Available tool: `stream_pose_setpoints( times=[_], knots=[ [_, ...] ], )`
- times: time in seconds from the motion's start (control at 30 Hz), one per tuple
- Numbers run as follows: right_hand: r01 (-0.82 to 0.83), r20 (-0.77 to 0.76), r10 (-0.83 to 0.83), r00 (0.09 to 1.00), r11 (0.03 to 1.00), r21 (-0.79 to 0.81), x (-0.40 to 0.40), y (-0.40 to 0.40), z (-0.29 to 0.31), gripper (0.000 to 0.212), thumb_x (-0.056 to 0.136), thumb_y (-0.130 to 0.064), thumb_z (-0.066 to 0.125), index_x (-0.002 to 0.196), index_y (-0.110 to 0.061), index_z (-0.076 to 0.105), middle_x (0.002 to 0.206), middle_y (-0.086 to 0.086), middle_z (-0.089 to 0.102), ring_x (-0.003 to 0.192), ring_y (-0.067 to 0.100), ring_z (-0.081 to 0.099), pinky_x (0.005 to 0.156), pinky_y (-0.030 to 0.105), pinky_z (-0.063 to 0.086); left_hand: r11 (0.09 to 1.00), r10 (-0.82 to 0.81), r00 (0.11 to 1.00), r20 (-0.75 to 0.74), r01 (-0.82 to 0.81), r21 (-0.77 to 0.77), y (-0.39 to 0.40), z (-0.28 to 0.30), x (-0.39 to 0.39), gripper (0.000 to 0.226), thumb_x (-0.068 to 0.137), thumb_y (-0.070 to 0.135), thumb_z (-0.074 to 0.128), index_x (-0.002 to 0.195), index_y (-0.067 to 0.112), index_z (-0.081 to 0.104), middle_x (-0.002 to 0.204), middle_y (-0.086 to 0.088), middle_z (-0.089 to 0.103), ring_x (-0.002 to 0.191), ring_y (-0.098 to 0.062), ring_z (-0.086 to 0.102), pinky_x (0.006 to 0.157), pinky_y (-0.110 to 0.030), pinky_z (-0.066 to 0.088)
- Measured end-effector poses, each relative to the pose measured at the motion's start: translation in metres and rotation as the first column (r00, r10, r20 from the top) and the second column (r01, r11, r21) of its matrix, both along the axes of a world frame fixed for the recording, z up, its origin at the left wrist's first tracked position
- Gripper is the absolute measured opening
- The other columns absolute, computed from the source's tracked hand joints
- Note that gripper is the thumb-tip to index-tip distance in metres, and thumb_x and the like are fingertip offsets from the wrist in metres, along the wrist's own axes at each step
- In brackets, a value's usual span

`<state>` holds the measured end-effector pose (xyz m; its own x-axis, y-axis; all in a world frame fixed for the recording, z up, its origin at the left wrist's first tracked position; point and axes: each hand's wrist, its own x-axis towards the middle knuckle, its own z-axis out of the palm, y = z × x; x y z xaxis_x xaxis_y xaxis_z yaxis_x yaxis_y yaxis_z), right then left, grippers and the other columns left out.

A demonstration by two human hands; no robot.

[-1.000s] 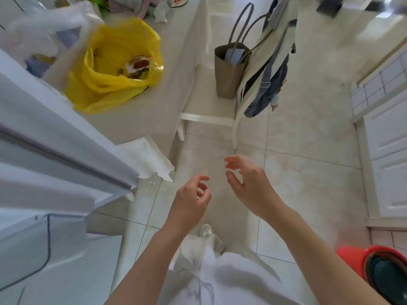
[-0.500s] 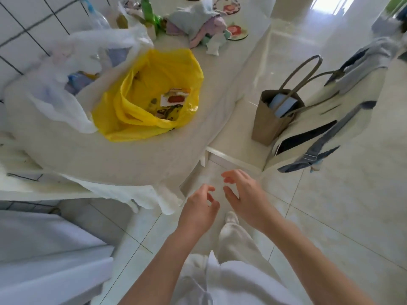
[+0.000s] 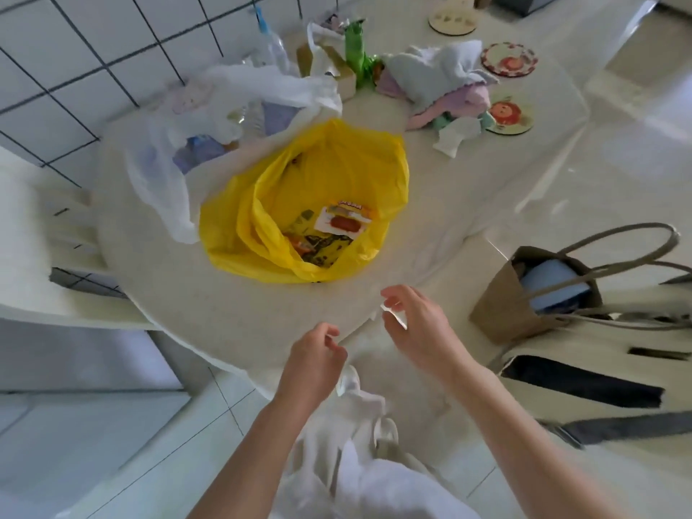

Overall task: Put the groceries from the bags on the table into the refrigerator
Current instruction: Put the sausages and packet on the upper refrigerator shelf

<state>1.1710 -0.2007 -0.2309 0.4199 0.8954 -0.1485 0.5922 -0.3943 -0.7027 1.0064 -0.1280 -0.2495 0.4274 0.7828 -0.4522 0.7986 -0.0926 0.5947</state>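
Both hands' grip empty (image 3: 312, 363) (image 3: 419, 331), before yellow bag (image 3: 310, 204).

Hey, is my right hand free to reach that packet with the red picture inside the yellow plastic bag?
Probably yes. The right hand is empty, fingers loosely apart, at the table's near edge. The yellow plastic bag gapes open toward it, and the packet with the red picture lies uncovered on top, nothing between.

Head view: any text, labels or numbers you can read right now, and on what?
None can be read.
Packet in the yellow bag: red print along its top edge, too blurred to read.
Round coasters: pictures only, no legible words.
White bag: contents blurred, no readable label.
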Motion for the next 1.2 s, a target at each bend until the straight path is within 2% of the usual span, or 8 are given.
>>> stream_pose_setpoints(
  times=[0.3, 0.43, 0.57, 0.67, 0.8, 0.87, 0.97, 1.2],
  knots=[
    [-0.145, 0.073, 0.151, 0.986, 0.986, -0.078, 0.04, 0.105, -0.007, 0.033, 0.093, -0.015, 0.054, 0.125, -0.012, 0.053, 0.117, 0.004, 0.059, 0.108, 0.02, 0.057, 0.085, 0.02, 0.039, 0.973, -0.024, 0.998, -0.05, 0.035, 0.23, 0.101, -0.013, 0.047, 0.028, 0.092, 0.012, 0.05, 0.12, 0.014, 0.053, 0.12, -0.004, 0.054, 0.11, -0.021, 0.048, 0.078, -0.027, 0.039],
    [-0.211, 0.119, 0.227, 0.967, 0.968, -0.136, 0.051, 0.155, -0.015, 0.036, 0.091, -0.014, 0.055, 0.126, -0.011, 0.051, 0.124, 0.007, 0.054, 0.113, 0.027, 0.052, 0.092, 0.031, 0.041, 0.922, -0.134, 0.983, -0.129, 0.171, 0.347, 0.137, -0.028, 0.068, 0.026, 0.092, 0.014, 0.053, 0.118, 0.011, 0.053, 0.122, -0.005, 0.055, 0.121, -0.022, 0.046, 0.092, -0.027, 0.045],
    [-0.242, 0.211, 0.281, 0.936, 0.951, -0.192, 0.06, 0.195, -0.029, 0.04, 0.09, -0.015, 0.053, 0.13, -0.013, 0.049, 0.128, 0.007, 0.05, 0.116, 0.031, 0.047, 0.098, 0.036, 0.039, 0.917, -0.213, 0.948, -0.237, 0.277, 0.286, 0.166, -0.044, 0.078, 0.045, 0.097, 0.018, 0.047, 0.14, 0.011, 0.034, 0.138, -0.005, 0.046, 0.13, -0.02, 0.039, 0.105, -0.026, 0.038],
    [-0.289, 0.293, 0.361, 0.885, 0.921, -0.262, 0.069, 0.22, -0.038, 0.045, 0.093, -0.02, 0.048, 0.137, -0.013, 0.039, 0.131, 0.007, 0.045, 0.112, 0.029, 0.044, 0.097, 0.035, 0.036, 0.908, -0.223, 0.92, -0.322, 0.316, 0.276, 0.184, -0.052, 0.084, 0.047, 0.099, 0.02, 0.042, 0.143, 0.011, 0.028, 0.143, -0.005, 0.04, 0.133, -0.022, 0.035, 0.11, -0.029, 0.031],
    [-0.256, 0.299, 0.397, 0.868, 0.873, -0.416, 0.078, 0.244, -0.057, 0.058, 0.093, -0.026, 0.053, 0.142, -0.011, 0.028, 0.136, 0.011, 0.037, 0.116, 0.034, 0.041, 0.097, 0.038, 0.039, 0.952, 0.057, 0.922, -0.384, 0.065, 0.299, 0.196, -0.056, 0.085, 0.041, 0.093, 0.024, 0.053, 0.129, 0.009, 0.04, 0.131, -0.01, 0.049, 0.122, -0.031, 0.043, 0.087, -0.038, 0.048],
    [-0.243, 0.289, 0.402, 0.869, 0.855, -0.459, 0.08, 0.251, -0.07, 0.071, 0.091, -0.031, 0.058, 0.147, -0.013, 0.019, 0.142, 0.012, 0.032, 0.123, 0.036, 0.037, 0.098, 0.041, 0.041, 0.954, 0.16, 0.883, -0.441, -0.023, 0.299, 0.199, -0.056, 0.081, 0.049, 0.091, 0.032, 0.059, 0.13, 0.009, 0.04, 0.131, -0.012, 0.05, 0.119, -0.035, 0.045, 0.081, -0.043, 0.05],
    [-0.27, 0.249, 0.44, 0.863, 0.818, -0.508, 0.083, 0.257, -0.082, 0.084, 0.089, -0.036, 0.061, 0.151, -0.018, 0.008, 0.148, 0.01, 0.026, 0.129, 0.037, 0.034, 0.099, 0.043, 0.044, 0.946, 0.3, 0.804, -0.512, -0.184, 0.266, 0.206, -0.058, 0.073, 0.063, 0.085, 0.035, 0.064, 0.135, 0.007, 0.037, 0.13, -0.017, 0.05, 0.117, -0.042, 0.047, 0.082, -0.048, 0.05],
    [-0.298, 0.277, 0.503, 0.819, 0.784, -0.545, 0.092, 0.261, -0.097, 0.089, 0.086, -0.036, 0.063, 0.151, -0.02, 0.004, 0.151, 0.012, 0.021, 0.134, 0.036, 0.03, 0.099, 0.045, 0.043, 0.86, 0.496, 0.696, -0.519, -0.476, 0.183, 0.222, -0.059, 0.063, 0.063, 0.092, 0.037, 0.054, 0.137, 0.003, 0.027, 0.136, -0.024, 0.044, 0.124, -0.043, 0.041, 0.093, -0.048, 0.044]
  ],
)
